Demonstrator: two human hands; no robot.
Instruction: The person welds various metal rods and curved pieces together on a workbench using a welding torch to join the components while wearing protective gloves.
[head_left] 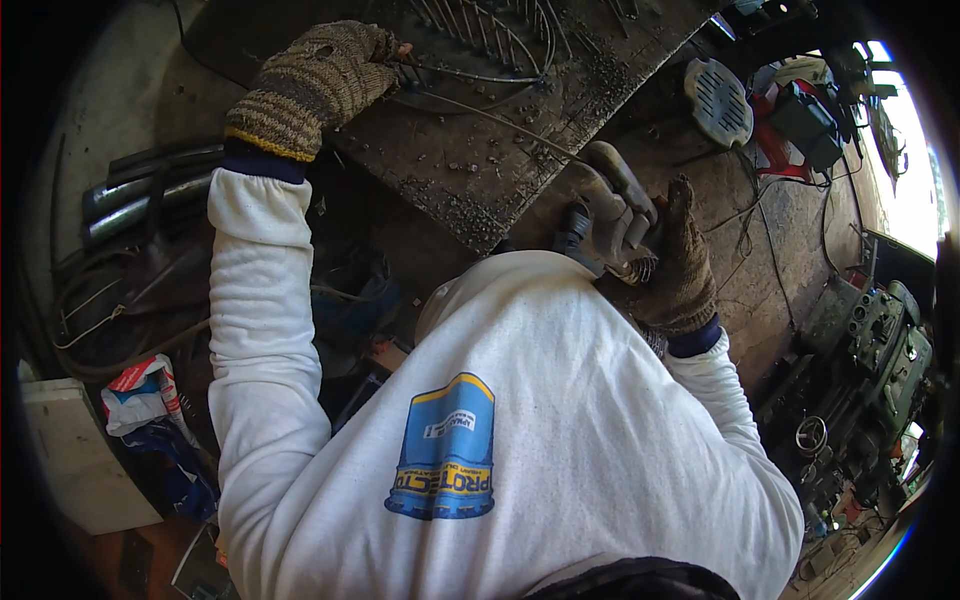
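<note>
The brown-striped, knit-gloved left hand [322, 82] pinches a thin, curved, dark metal frame [470, 75]. The brown-gloved right hand [672, 265] curls; what it grips is hard to tell.

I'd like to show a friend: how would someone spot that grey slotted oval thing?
Start from the big dark metal table at the top. Go right, past its edge, toward a red item. Just left of that is the grey oval; its rows of slots set it apart from the red item and the dark boxy unit.
</note>
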